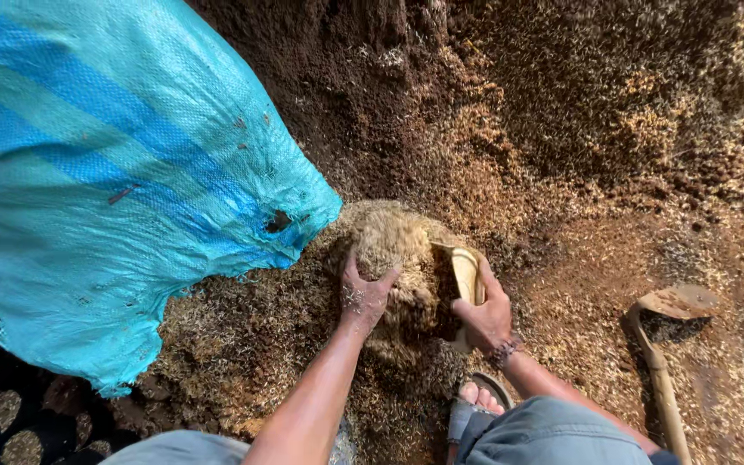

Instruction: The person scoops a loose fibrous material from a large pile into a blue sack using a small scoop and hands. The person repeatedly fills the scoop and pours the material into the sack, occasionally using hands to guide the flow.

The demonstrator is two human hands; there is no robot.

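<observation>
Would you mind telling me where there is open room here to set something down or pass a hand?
Freest is the flat husk stretch between the right hand and the shovel. Crowded: the heaped husk mound between both hands, with the left hand pressed on it, the metal pan alongside, and the blue sack overhanging.
</observation>
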